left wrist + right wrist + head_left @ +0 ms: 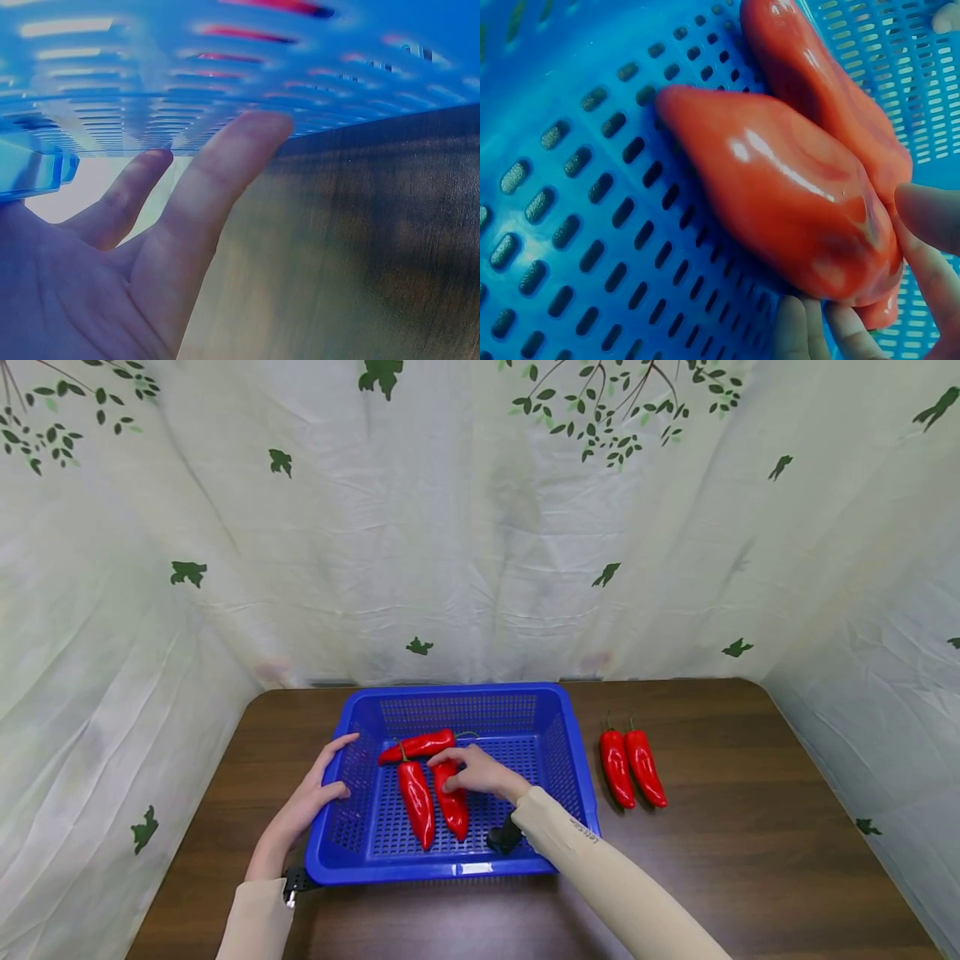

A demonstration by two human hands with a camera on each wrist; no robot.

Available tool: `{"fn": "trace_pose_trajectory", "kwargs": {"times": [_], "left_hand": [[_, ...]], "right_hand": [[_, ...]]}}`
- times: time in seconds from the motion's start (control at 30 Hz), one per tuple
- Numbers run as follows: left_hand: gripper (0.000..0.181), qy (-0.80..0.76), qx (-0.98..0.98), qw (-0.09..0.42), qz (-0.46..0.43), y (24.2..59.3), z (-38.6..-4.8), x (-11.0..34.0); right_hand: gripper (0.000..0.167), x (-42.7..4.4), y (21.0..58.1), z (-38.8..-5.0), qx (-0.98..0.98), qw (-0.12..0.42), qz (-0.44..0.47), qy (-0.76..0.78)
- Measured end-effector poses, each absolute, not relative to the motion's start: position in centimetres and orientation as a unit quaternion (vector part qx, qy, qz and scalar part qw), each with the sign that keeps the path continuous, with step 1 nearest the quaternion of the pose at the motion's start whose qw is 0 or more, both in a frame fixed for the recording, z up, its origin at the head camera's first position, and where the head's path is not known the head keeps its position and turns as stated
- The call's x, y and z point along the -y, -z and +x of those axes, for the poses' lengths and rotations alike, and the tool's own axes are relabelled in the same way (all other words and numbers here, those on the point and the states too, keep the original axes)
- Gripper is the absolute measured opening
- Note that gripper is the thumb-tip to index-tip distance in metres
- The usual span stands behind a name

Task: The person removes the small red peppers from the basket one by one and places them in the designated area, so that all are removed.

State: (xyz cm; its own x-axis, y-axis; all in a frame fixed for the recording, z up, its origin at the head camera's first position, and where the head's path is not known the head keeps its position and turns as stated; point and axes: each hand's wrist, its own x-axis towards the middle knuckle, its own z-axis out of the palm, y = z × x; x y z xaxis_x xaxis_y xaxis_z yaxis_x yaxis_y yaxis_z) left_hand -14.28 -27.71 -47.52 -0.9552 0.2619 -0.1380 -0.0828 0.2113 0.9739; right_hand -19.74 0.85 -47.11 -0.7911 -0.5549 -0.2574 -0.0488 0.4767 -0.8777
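Smooth, glossy red skin covers the held pepper (456,810), a plump cone swelling near the stem end and narrowing to a blunt tip. It lies inside the blue basket (390,870), rigid plastic pierced with slots. Its long axis runs front to back, tip toward the person. The left pepper (417,802) lies beside it, stem away; the back pepper (423,745) lies crosswise, stem rightward. 2 outer peppers (617,768) rest side by side on the wood-grained worktop (750,827). The right hand (476,772) pinches the held pepper's stem end; the left hand (303,806), fingers spread, clasps the basket's left rim. The hands are apart.
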Motion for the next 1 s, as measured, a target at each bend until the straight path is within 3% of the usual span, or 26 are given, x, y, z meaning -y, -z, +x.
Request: {"fn": "trace_pose_trajectory", "kwargs": {"times": [0.27, 0.73, 1.0], "left_hand": [[0.074, -0.624, -0.767, 0.134, 0.064, 47.4, -14.2, 27.7], [0.074, -0.619, -0.771, 0.137, 0.063, 47.5, -14.2, 27.7], [0.074, -0.617, -0.773, 0.137, 0.061, 47.6, -14.2, 27.8]], "right_hand": [[0.039, -0.8, 46.9, -19.9, -0.821, 0.235, -0.18, 0.488], [0.035, -1.4, 46.1, -20.0, -0.779, 0.262, -0.147, 0.551], [0.037, -1.8, 45.4, -19.7, -0.78, 0.239, -0.152, 0.558]]}}
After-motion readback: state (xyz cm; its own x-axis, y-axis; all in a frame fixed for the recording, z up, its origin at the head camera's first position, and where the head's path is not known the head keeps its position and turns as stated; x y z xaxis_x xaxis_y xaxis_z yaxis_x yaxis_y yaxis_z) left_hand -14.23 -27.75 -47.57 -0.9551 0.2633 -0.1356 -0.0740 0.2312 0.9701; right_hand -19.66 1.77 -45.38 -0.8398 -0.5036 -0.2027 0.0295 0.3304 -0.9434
